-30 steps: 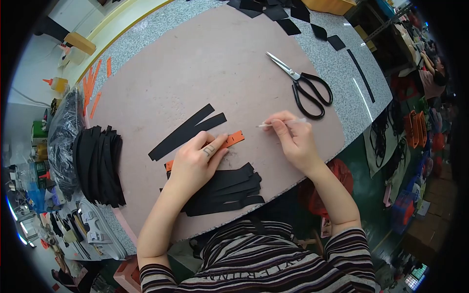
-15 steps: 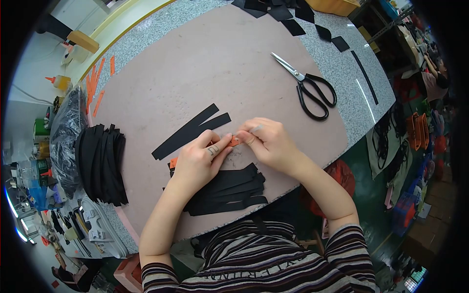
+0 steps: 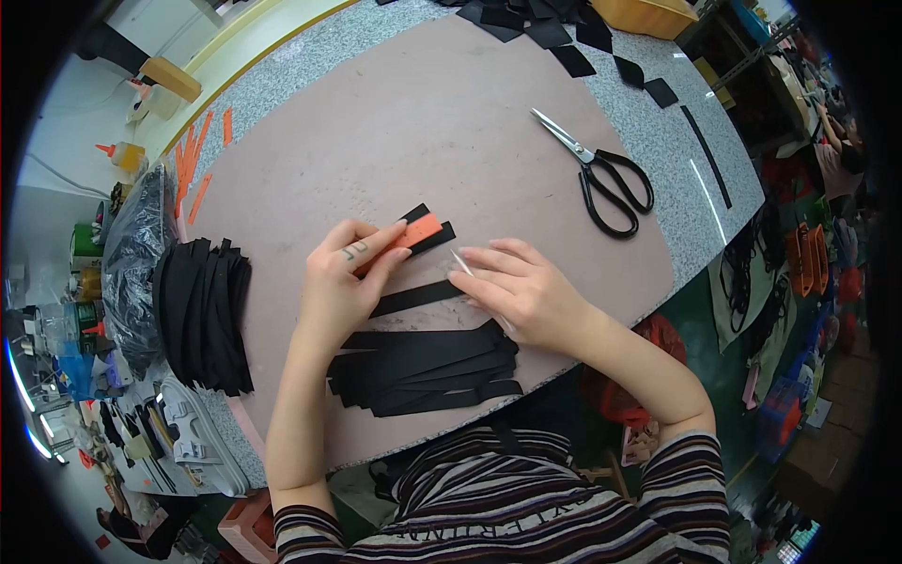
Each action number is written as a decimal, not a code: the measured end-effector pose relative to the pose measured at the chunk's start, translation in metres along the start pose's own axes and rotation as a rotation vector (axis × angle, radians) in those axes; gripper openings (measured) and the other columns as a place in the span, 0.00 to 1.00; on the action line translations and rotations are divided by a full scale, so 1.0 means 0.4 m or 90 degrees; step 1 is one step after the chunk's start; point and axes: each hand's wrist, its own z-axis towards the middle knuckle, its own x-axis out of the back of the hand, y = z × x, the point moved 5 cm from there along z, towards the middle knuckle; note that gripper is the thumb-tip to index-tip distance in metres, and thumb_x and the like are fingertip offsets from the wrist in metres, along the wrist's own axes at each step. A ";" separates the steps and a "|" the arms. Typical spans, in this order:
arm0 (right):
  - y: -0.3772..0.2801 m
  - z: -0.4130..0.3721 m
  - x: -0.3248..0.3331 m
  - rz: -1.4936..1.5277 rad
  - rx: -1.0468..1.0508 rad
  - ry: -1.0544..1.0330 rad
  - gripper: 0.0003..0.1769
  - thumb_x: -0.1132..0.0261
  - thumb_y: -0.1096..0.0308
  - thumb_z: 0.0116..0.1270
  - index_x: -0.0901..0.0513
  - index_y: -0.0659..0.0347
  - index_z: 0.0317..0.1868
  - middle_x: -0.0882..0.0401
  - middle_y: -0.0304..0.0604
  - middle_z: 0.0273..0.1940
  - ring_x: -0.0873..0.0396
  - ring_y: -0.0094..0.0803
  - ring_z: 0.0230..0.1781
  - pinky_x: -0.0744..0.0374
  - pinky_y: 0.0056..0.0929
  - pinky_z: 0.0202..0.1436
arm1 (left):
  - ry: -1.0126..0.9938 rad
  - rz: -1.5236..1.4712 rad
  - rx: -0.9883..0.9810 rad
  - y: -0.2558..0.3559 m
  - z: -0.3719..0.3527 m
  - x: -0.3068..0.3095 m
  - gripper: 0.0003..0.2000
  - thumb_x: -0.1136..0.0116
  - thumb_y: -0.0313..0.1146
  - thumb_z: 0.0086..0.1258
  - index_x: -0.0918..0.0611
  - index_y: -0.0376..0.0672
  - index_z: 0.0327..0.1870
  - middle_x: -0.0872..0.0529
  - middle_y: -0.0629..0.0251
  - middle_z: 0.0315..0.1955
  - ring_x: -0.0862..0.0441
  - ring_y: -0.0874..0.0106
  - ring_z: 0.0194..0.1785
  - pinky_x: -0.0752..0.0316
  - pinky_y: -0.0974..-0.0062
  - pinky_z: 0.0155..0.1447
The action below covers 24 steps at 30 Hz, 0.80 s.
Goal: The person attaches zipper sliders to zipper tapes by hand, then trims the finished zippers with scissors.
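Observation:
My left hand (image 3: pixel 349 273) grips an orange strip (image 3: pixel 422 228), which lies across the ends of two black strips (image 3: pixel 445 233). In my right hand (image 3: pixel 526 293) is a thin whitish pen-like tool (image 3: pixel 462 262), its tip pointing up and left. Between the hands, a single black strip (image 3: pixel 418 300) lies flat, its right end at my right fingers. Nearer my body is a loose pile of black strips (image 3: pixel 423 371). Black-handled scissors (image 3: pixel 598 174) lie open at the upper right.
A thick bundle of black strips (image 3: pixel 201 315) sits at the left beside a black plastic bag (image 3: pixel 141 268). Orange strips (image 3: pixel 186 164) lie at the upper left, black pieces (image 3: pixel 550 35) at the top. A person (image 3: pixel 834 141) is at the far right.
My left hand has moved up and left with the orange strip, onto the two black strips. My right hand has lowered slightly. The single black strip between the hands is now uncovered.

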 end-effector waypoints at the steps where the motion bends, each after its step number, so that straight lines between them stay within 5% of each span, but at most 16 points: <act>1: 0.000 -0.008 0.001 0.015 -0.006 -0.009 0.20 0.30 0.70 0.67 0.15 0.62 0.59 0.13 0.51 0.48 0.15 0.45 0.55 0.23 0.43 0.61 | -0.028 0.011 -0.010 -0.002 0.002 -0.011 0.15 0.25 0.25 0.65 0.08 0.44 0.53 0.14 0.64 0.33 0.18 0.74 0.32 0.23 0.76 0.36; 7: 0.103 0.031 0.047 0.199 -0.305 0.098 0.13 0.36 0.67 0.76 0.13 0.64 0.55 0.13 0.51 0.38 0.14 0.47 0.41 0.19 0.40 0.47 | -0.090 0.082 -0.044 -0.018 0.005 -0.054 0.14 0.25 0.27 0.65 0.07 0.45 0.52 0.15 0.66 0.32 0.17 0.72 0.31 0.21 0.73 0.37; 13: 0.095 0.135 -0.038 0.240 -0.235 0.084 0.14 0.37 0.63 0.79 0.15 0.65 0.38 0.16 0.51 0.31 0.17 0.49 0.32 0.21 0.42 0.37 | -0.068 0.101 -0.072 -0.015 0.002 -0.056 0.13 0.25 0.29 0.65 0.07 0.45 0.51 0.16 0.67 0.32 0.18 0.71 0.29 0.22 0.72 0.35; 24: 0.083 0.158 -0.071 0.291 -0.185 0.091 0.14 0.37 0.64 0.78 0.17 0.64 0.35 0.19 0.51 0.26 0.18 0.50 0.29 0.22 0.43 0.35 | -0.079 0.093 -0.081 -0.028 0.003 -0.058 0.11 0.25 0.28 0.64 0.06 0.44 0.48 0.16 0.66 0.31 0.17 0.69 0.30 0.21 0.71 0.36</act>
